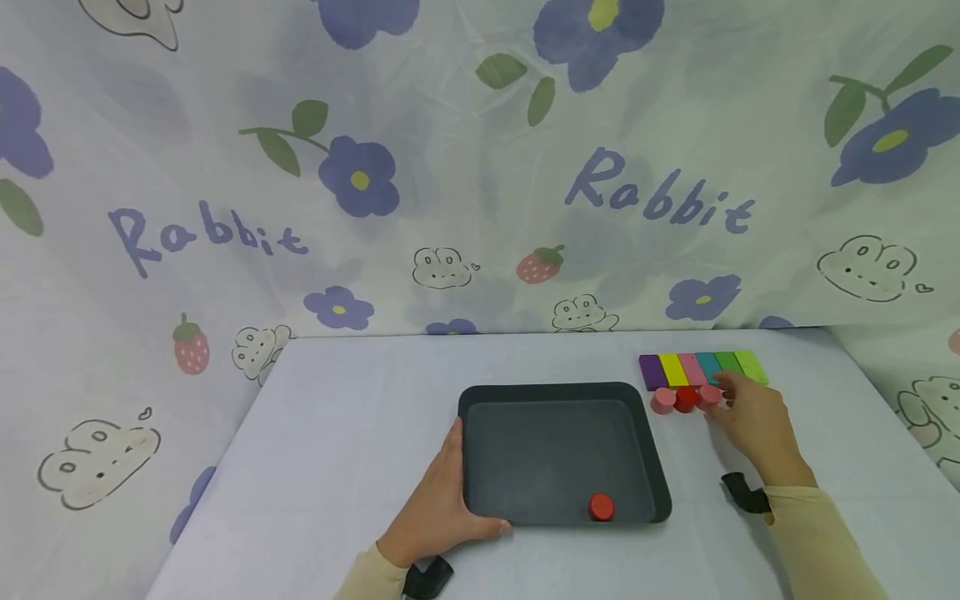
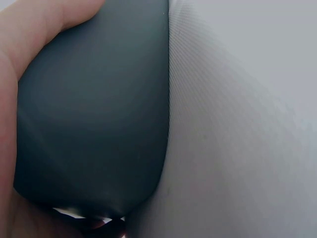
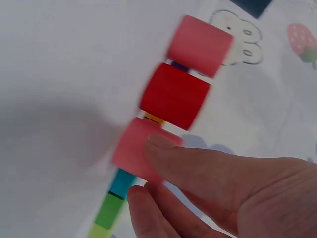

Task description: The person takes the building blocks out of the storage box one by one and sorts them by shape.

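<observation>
A dark grey tray (image 1: 558, 450) lies on the white table, and my left hand (image 1: 442, 492) grips its near left corner, fingers along the left side and thumb at the near edge. Inside the tray, near the front, is a red cylinder block (image 1: 602, 507). To the right of the tray, a pink cylinder block (image 1: 663, 401), a red one (image 1: 686, 399) and another pink one (image 3: 141, 146) stand in a row. My right hand (image 1: 761, 425) is at the rightmost pink cylinder, thumb on its side and curled fingers close against it in the right wrist view.
Behind the cylinders lies a row of flat coloured blocks (image 1: 675, 370): purple, yellow, pink, teal and two greens. A printed curtain (image 1: 465, 192) hangs at the table's back edge. Black straps (image 1: 746, 493) sit at both wrists.
</observation>
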Available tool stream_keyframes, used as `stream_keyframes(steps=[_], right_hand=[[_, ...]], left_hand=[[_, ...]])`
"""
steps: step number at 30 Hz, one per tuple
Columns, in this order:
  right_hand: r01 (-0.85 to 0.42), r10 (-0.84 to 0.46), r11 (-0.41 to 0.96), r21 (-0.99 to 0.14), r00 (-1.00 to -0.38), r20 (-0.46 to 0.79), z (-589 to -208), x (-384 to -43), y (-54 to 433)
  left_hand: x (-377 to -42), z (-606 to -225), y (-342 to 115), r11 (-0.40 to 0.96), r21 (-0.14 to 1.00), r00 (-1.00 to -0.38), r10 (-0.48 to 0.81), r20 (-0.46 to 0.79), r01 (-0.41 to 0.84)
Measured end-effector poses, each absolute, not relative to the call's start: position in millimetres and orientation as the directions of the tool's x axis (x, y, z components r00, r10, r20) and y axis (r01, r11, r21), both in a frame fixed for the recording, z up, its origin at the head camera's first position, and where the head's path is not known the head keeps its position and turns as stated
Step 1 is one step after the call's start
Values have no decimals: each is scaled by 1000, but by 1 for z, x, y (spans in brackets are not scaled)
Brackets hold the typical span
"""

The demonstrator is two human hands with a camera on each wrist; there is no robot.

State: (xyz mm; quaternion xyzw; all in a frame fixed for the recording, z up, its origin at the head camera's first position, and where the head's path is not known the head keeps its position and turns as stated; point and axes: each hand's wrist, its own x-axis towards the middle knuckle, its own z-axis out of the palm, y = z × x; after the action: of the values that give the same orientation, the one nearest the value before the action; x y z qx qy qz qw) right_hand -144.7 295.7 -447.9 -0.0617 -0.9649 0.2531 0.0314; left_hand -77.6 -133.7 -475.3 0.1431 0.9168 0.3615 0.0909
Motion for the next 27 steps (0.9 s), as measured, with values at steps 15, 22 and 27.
stream_keyframes(steps=[15,22,27], right_hand=[[-8,81,850,-527,-986,146,-413,-124,277],[-126,-25,814,-567,-983,183,-405,-119,263],[-170,-64,814,-555,-977,204,-402,-115,256]], left_hand=[[-78,-475,-134,693,694,-943,326,-60,196],[-78,-475,-134,697,687,-943,330,-50,208],[-78,-475,-134,701,683,-943,330,-54,206]])
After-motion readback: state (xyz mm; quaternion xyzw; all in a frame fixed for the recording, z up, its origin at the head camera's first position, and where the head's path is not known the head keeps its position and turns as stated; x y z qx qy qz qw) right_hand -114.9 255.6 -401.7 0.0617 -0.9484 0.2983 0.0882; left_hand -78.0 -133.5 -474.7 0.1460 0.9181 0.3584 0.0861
